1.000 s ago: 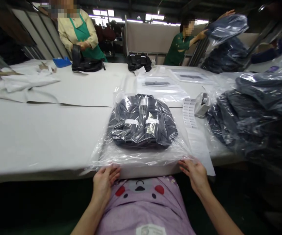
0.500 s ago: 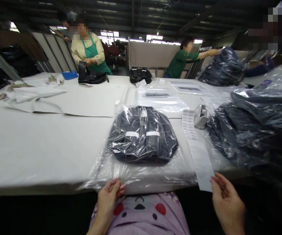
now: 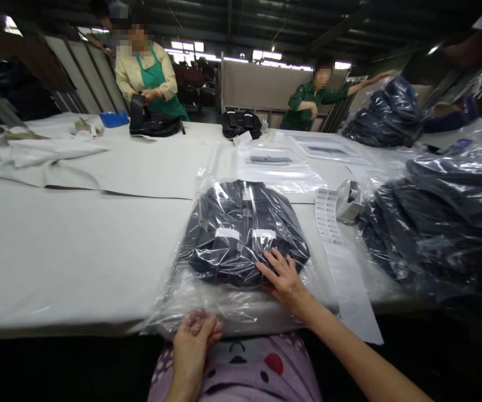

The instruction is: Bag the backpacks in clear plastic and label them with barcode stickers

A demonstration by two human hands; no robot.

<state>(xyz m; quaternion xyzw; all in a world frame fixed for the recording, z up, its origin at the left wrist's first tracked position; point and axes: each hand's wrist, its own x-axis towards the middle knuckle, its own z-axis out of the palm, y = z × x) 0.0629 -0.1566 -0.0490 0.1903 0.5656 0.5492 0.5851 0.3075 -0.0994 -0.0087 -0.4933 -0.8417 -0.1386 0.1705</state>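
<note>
A dark backpack (image 3: 241,251) lies inside a clear plastic bag (image 3: 169,296) on the white table in front of me. Two white bands cross its straps. At the table's front edge, my left hand (image 3: 197,335) is closed on the near edge of the plastic bag, its fingertips under the film. My right hand (image 3: 281,279) rests on the lower right of the wrapped backpack, fingers spread over the plastic. To the right of the backpack, a strip of printed labels (image 3: 328,223) trails over the table's front edge, touched by neither hand.
A tape dispenser (image 3: 349,202) stands beside the label strip. Bagged dark backpacks (image 3: 429,223) are piled at the right. Flat plastic bags (image 3: 274,167) lie beyond my backpack. Across the table, a person in a green apron (image 3: 152,84) handles a black bag; another person (image 3: 314,97) reaches toward bagged goods.
My right hand has let go of the label strip and moved left onto the wrapped backpack. My left hand stays at the plastic bag's near edge. The person at right has raised the other hand.
</note>
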